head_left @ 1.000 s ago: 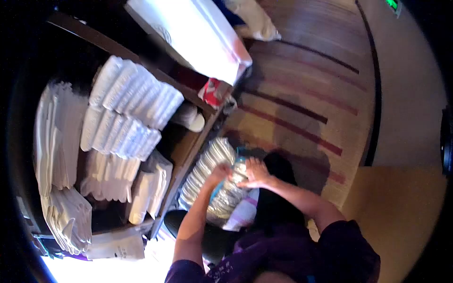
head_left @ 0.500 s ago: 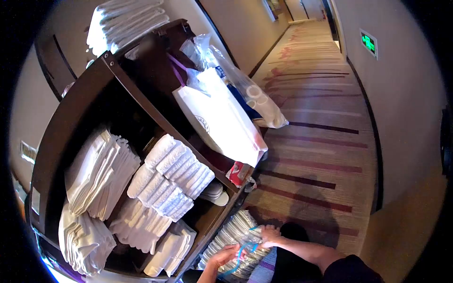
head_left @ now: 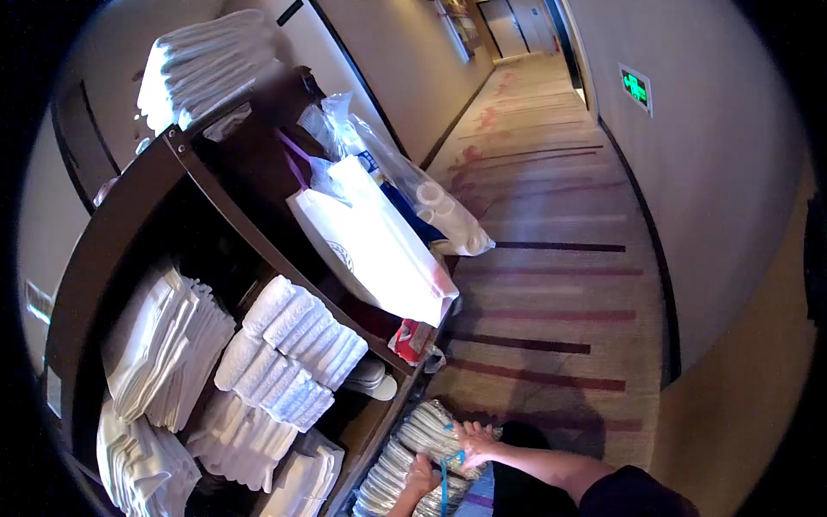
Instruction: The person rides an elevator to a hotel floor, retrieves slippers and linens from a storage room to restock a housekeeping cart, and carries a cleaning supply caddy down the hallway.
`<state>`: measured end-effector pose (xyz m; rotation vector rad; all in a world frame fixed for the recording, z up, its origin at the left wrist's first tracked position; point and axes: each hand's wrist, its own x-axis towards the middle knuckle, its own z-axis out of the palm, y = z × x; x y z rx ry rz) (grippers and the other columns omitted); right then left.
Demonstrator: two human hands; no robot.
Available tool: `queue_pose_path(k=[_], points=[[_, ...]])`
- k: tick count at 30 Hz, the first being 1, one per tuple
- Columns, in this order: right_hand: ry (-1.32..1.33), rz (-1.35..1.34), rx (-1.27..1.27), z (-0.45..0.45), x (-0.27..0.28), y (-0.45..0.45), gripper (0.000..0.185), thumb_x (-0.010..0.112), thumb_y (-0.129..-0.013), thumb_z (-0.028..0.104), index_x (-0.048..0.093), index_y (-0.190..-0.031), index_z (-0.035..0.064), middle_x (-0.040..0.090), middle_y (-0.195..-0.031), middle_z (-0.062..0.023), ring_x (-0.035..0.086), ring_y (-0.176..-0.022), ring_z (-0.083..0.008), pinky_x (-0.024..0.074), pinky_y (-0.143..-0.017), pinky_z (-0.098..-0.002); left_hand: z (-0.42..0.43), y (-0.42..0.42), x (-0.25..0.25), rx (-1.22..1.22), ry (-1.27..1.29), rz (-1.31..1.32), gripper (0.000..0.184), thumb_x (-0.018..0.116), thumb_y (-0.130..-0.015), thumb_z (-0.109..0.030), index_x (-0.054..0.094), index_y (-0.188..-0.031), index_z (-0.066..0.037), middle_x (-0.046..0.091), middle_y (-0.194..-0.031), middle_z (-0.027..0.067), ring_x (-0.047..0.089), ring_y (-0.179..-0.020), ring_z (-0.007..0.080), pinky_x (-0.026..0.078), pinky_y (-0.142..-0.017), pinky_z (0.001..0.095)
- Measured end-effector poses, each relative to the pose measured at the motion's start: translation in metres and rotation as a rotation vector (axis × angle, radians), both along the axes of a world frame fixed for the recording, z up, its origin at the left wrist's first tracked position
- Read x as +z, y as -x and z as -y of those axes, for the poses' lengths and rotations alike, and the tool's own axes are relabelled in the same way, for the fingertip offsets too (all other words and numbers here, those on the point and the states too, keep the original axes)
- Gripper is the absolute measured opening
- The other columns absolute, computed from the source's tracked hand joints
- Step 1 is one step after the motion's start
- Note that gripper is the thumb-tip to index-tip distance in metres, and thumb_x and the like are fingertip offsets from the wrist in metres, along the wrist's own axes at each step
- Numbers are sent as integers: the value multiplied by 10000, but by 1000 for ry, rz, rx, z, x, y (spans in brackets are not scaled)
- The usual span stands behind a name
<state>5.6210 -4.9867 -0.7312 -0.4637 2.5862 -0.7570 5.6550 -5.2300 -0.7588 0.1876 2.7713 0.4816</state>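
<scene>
A bundle of plastic-wrapped, pale, flat packets (head_left: 392, 472) lies low by the cart, close to my body. A blue strap (head_left: 444, 493) runs across it and hangs down its near side. My right hand (head_left: 476, 442) is on the right end of the bundle, fingers bent around the blue strap. My left hand (head_left: 421, 476) is curled at the strap's left, against the packets; its fingertips are small and partly hidden.
A dark housekeeping cart (head_left: 112, 224) stands on the left with folded white linen (head_left: 164, 345) and rolled white towels (head_left: 289, 345) on its shelves. A white paper bag (head_left: 379, 246) and a clear plastic bag (head_left: 431, 194) hang at its end. Striped carpet (head_left: 551, 293) runs down the corridor.
My left hand has come down from a raised loop of the strap to the bundle. The loop is now lower and tighter. The head view has shifted, moving the cart left and down.
</scene>
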Motion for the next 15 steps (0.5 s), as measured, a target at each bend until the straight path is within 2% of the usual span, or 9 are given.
queue_pose_path(k=[1,3,4,7,8,9,11,12,15], points=[[10,8,2,9,5,-10,1468,966,-452,501,176,-1597,33,416,-1450,-224,394,-1345,-404,344,-1015,-698,0,-5,-2,-19,47,-49,510,737,-773,-285,540,-1213,-117,615,-1195,251,603,-1125,473,511,-949,536],[-132,-130,-122,26,13,-30,1433,960,-467,464,184,-1596,43,356,-1512,-259,341,-1398,-436,261,-1052,-773,-6,-13,7,1,74,-39,514,742,-779,-312,548,-1213,-115,596,-1202,243,584,-1152,460,503,-964,544],[-113,-159,-136,28,10,-35,1429,956,-473,441,171,-1600,50,293,-1559,-284,300,-1433,-457,210,-1070,-803,-12,-17,20,18,91,-31,508,739,-782,-316,555,-1211,-115,592,-1201,240,580,-1149,458,502,-960,551],[-87,-200,-191,25,9,-32,1443,962,-458,452,174,-1604,67,270,-1580,-287,295,-1445,-452,210,-1076,-799,-7,-14,18,27,99,-5,518,727,-796,-327,558,-1236,-113,579,-1204,234,566,-1144,472,493,-962,570],[-132,-199,-217,31,0,-25,1471,968,-444,478,161,-1611,87,338,-1534,-284,357,-1396,-446,298,-1035,-749,0,-11,9,-24,84,-21,531,728,-793,-336,567,-1252,-123,578,-1212,233,562,-1146,480,488,-973,570],[-125,-203,-223,26,0,-14,1471,968,-444,478,161,-1611,87,338,-1534,-284,357,-1396,-446,298,-1035,-749,6,-9,0,-74,67,-38,545,730,-790,-346,576,-1268,-134,578,-1220,232,559,-1149,487,484,-984,570],[-16,101,-36,5,12,12,1498,972,-438,506,140,-1615,96,426,-1450,-266,398,-1341,-432,372,-966,-647,10,-6,-7,-66,140,-3,548,731,-779,-358,609,-1279,-169,577,-1241,236,551,-1160,496,478,-1007,558],[-60,105,-15,0,19,21,1514,972,-459,533,98,-1618,103,471,-1388,-256,421,-1300,-417,396,-901,-566,20,-7,-21,-109,117,4,537,727,-775,-363,629,-1271,-182,580,-1245,240,548,-1168,496,478,-1014,553],[-53,92,-36,-9,9,38,1402,976,-511,500,162,-1596,145,521,-1346,-224,471,-1270,-394,427,-921,-593,19,5,-18,-199,204,115,516,709,-767,-388,676,-1245,-199,587,-1257,246,561,-1167,481,478,-1021,544]])
